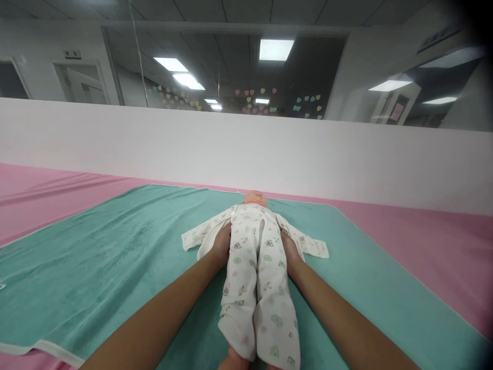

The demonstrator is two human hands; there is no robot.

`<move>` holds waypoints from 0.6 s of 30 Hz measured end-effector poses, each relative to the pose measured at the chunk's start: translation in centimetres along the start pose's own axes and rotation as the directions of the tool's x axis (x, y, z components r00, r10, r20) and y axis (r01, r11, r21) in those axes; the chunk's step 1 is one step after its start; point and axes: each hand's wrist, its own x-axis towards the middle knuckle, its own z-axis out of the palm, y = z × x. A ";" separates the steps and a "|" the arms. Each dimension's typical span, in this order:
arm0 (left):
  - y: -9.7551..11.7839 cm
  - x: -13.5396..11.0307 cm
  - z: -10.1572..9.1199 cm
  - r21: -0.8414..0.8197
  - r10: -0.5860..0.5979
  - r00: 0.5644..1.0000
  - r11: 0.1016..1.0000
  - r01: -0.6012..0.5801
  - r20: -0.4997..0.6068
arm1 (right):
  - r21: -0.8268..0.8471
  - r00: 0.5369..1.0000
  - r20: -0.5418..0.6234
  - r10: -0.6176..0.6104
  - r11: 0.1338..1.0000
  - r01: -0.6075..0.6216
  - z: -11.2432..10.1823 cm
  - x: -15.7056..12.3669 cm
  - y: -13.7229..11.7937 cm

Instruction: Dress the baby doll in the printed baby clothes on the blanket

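A baby doll (pixel 254 198) lies on its back on a teal towel (pixel 115 257), head pointing away from me. It wears a white printed romper (pixel 254 257) with the sleeves spread out to both sides. My left hand (pixel 221 244) presses against the doll's left flank, partly under the garment's open flap. My right hand (pixel 289 249) holds the opposite flank. Both hands curl around the torso, with the fingers mostly hidden behind the cloth. The doll's feet reach toward the bottom edge of the view.
The towel lies on a pink padded surface (pixel 423 236). A low white wall (pixel 246 149) runs behind it, with glass panels above showing heart stickers and ceiling lights.
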 end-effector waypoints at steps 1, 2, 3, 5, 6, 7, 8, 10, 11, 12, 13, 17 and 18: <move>0.0 0.1 0.0 -0.015 -0.011 0.999 1.000 0.012 0.030 | -0.055 0.999 -0.014 -0.031 0.998 0.031 0.0 0.0 -0.1; 0.0 0.2 0.1 -0.029 -0.012 0.998 0.999 0.014 0.064 | -0.121 0.997 -0.036 -0.064 0.991 0.059 0.0 0.0 -0.2; 0.1 0.4 0.1 -0.028 -0.001 0.996 1.000 0.003 0.084 | -0.189 0.994 -0.065 -0.092 0.979 0.078 -0.1 0.1 -0.2; 0.0 0.7 0.0 0.050 0.031 0.998 0.998 -0.034 0.062 | -0.290 0.984 -0.129 -0.121 0.954 0.079 -0.2 0.0 -0.4; -0.1 0.9 -0.1 0.127 0.040 0.999 0.991 -0.041 0.015 | -0.317 0.979 -0.160 -0.124 0.946 0.068 -0.2 0.0 -0.4; -0.2 1.1 -0.3 0.208 0.048 0.998 0.977 -0.040 -0.033 | -0.331 0.975 -0.182 -0.127 0.942 0.061 -0.2 -0.1 -0.4; -0.3 1.3 -0.4 0.280 0.059 0.996 0.959 -0.037 -0.072 | -0.339 0.973 -0.191 -0.131 0.939 0.060 -0.2 -0.2 -0.5; -0.4 1.5 -0.7 0.386 0.101 0.990 0.921 -0.054 -0.102 | -0.354 0.968 -0.190 -0.167 0.931 0.091 -0.2 -0.5 -0.6; -0.4 1.5 -0.8 0.424 0.133 0.986 0.902 -0.077 -0.104 | -0.364 0.962 -0.185 -0.201 0.923 0.123 -0.2 -0.5 -0.7; -0.3 1.5 -0.8 0.455 0.168 0.981 0.884 -0.104 -0.102 | -0.376 0.953 -0.174 -0.247 0.911 0.167 -0.2 -0.6 -0.8; -0.2 1.5 -0.9 0.479 0.200 0.974 0.868 -0.129 -0.101 | -0.387 0.941 -0.158 -0.300 0.895 0.221 -0.2 -0.6 -0.8; 0.3 1.0 -0.7 0.482 0.299 0.954 0.839 -0.252 -0.021 | -0.378 0.906 -0.070 -0.417 0.852 0.362 -0.1 -0.7 -1.2; 0.4 1.0 -0.7 0.464 0.307 0.952 0.842 -0.275 0.008 | -0.371 0.911 -0.054 -0.409 0.855 0.362 -0.1 -0.7 -1.3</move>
